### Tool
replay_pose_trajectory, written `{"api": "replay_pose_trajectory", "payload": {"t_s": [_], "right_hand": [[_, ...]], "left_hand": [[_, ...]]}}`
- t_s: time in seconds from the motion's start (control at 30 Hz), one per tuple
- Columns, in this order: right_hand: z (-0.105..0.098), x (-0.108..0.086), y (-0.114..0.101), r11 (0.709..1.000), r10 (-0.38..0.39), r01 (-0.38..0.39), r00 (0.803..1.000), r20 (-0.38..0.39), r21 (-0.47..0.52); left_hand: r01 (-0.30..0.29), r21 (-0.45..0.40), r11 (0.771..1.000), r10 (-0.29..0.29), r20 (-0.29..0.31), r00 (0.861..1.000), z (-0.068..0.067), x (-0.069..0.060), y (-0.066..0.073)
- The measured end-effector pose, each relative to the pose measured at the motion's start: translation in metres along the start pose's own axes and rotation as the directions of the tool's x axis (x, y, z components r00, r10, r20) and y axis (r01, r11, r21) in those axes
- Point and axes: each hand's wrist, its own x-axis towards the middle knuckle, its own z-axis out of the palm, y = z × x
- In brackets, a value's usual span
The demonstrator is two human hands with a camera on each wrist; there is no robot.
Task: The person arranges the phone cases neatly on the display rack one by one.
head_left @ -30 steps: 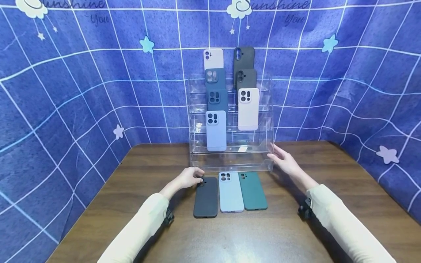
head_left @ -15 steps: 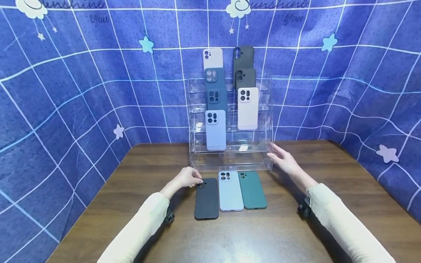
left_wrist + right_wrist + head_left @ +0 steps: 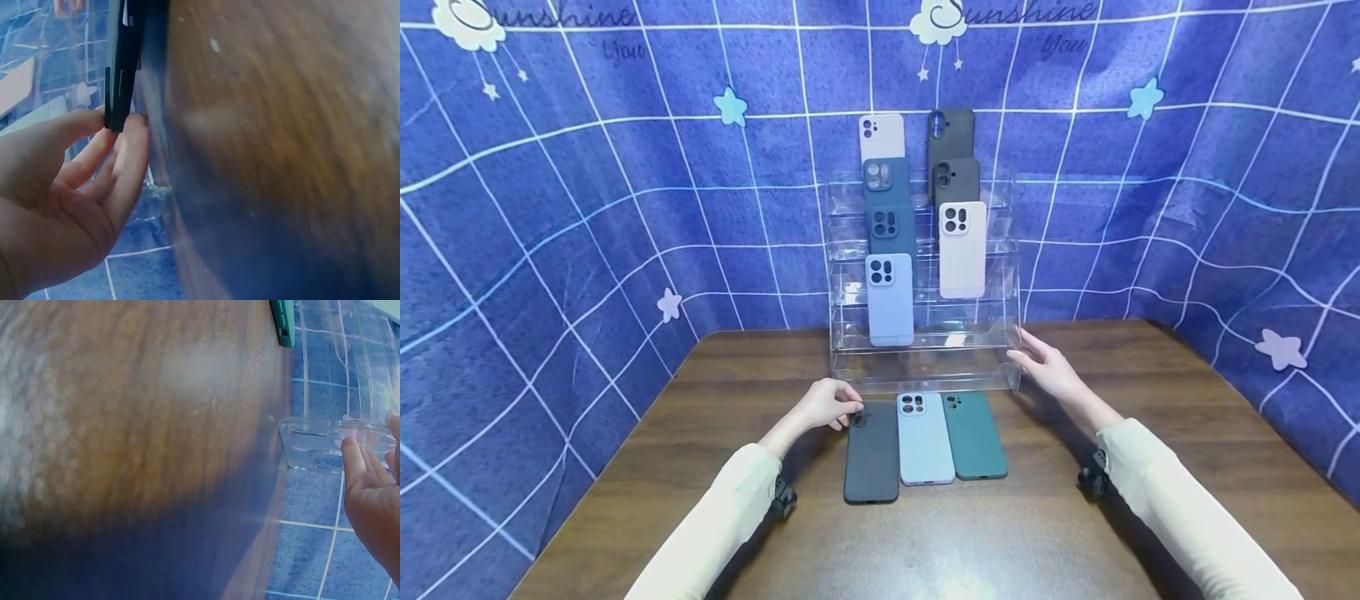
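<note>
My left hand (image 3: pixel 827 404) pinches the top left corner of a black phone case (image 3: pixel 872 454) between thumb and fingers. In the left wrist view that case (image 3: pixel 122 69) is seen edge-on between the fingertips. A light blue phone case (image 3: pixel 927 440) and a green phone case (image 3: pixel 977 437) lie beside it on the table. Behind them stands a clear tiered display stand (image 3: pixel 947 362). My right hand (image 3: pixel 1047 367) holds the stand's right side low down; in the right wrist view its fingers (image 3: pixel 355 459) touch the clear plastic, with part of the hand cut off.
Phone cases stand in two columns on the stand: at left a pale pink one (image 3: pixel 882 136), two dark blue ones and a light blue one (image 3: pixel 891 308); at right two dark ones (image 3: pixel 958 179) and a pale pink one (image 3: pixel 962 258). A blue patterned cloth (image 3: pixel 625 208) hangs around the wooden table.
The black phone case has shifted slightly to the right and nearer, with the left hand's fingers closing on its corner. The right hand has stayed on the stand.
</note>
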Motion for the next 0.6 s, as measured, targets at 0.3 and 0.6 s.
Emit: {"api": "replay_pose_trajectory", "payload": {"t_s": [0.3,0.6], "right_hand": [[0.003,0.000,0.002,1.000,0.008,-0.008,1.000,0.000,0.002],[0.001,0.000,0.003,1.000,0.016,-0.016,1.000,0.000,-0.004]], "left_hand": [[-0.095,-0.088,0.992,0.084,-0.123,0.989,-0.011,0.002,0.014],[-0.208,-0.012,0.978,0.200,-0.228,0.953,-0.020,0.008,0.031]]}}
